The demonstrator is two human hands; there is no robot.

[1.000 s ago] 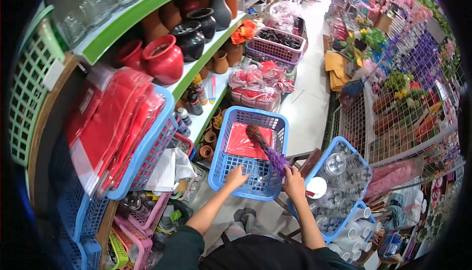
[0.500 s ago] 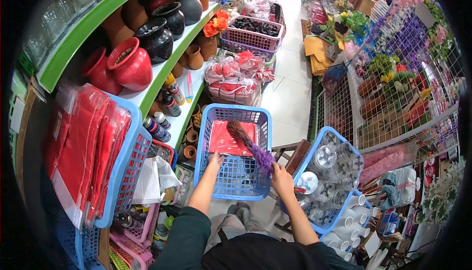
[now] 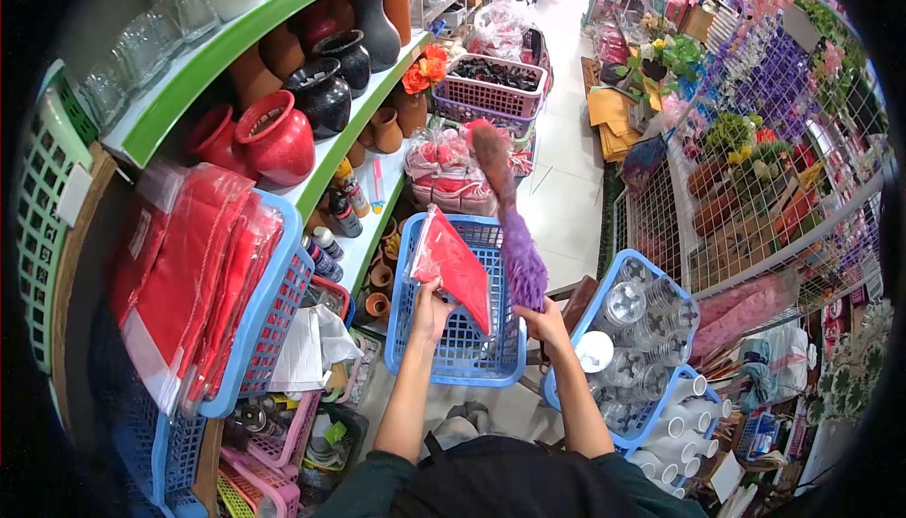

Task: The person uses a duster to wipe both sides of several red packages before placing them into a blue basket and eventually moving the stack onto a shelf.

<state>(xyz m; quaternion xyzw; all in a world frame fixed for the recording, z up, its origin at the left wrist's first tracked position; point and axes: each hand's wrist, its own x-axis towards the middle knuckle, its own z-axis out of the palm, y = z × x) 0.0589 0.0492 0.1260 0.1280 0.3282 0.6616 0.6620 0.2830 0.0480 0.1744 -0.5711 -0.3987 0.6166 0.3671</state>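
Note:
My left hand (image 3: 432,313) is closed on the lower left edge of a flat red packet (image 3: 451,268) in clear plastic. The packet is tilted, above the blue basket (image 3: 406,353) in front of me. In my right hand (image 3: 545,323) is a feather duster (image 3: 522,249), gripped at its lower end. Its purple feathers are nearest the hand, and the brown tip points up and away, blurred. The duster is over the basket's right edge. Through the basket's slotted floor and walls I see no other packet.
Shelves with red vases (image 3: 278,141) stand on the left, above a blue basket of red packets (image 3: 189,277). To the right are a basket of clear jars (image 3: 628,306) and several white bottles (image 3: 675,424). A wire rack (image 3: 755,225) and wrapped bundles (image 3: 453,188) flank the aisle.
My left hand has lifted the red packet off the basket floor and tilted it. The duster has swung from over the packet to the right, pointing more upright.

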